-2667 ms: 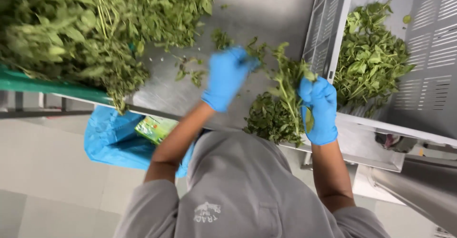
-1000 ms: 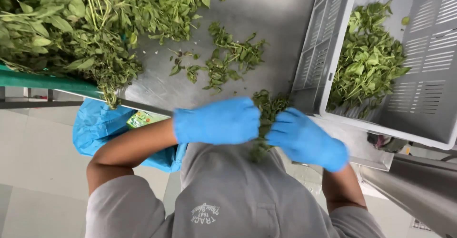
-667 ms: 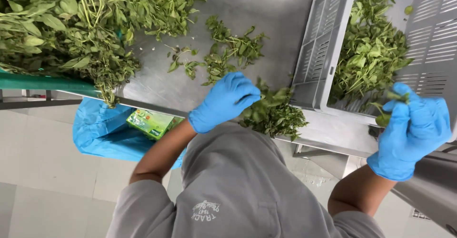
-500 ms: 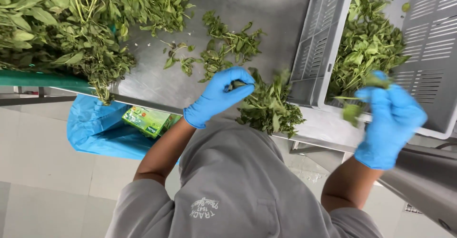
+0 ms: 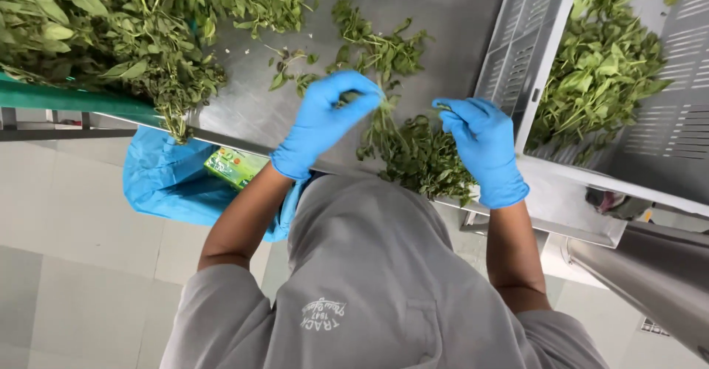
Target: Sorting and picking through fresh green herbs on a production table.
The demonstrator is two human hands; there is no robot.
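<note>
Your left hand (image 5: 325, 121) pinches a herb sprig (image 5: 384, 129) at its top, stem running far-to-near above the worktop (image 5: 436, 14). Your right hand (image 5: 480, 147), pinched shut on nothing clear, has returned from the crate (image 5: 517, 51).

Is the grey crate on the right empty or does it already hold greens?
It holds greens. A heap of leafy sprigs covers much of the slotted grey crate, though bare slotted surface shows beside it.

brushed steel table (image 5: 443, 14), slatted plastic crate (image 5: 517, 51)
</note>
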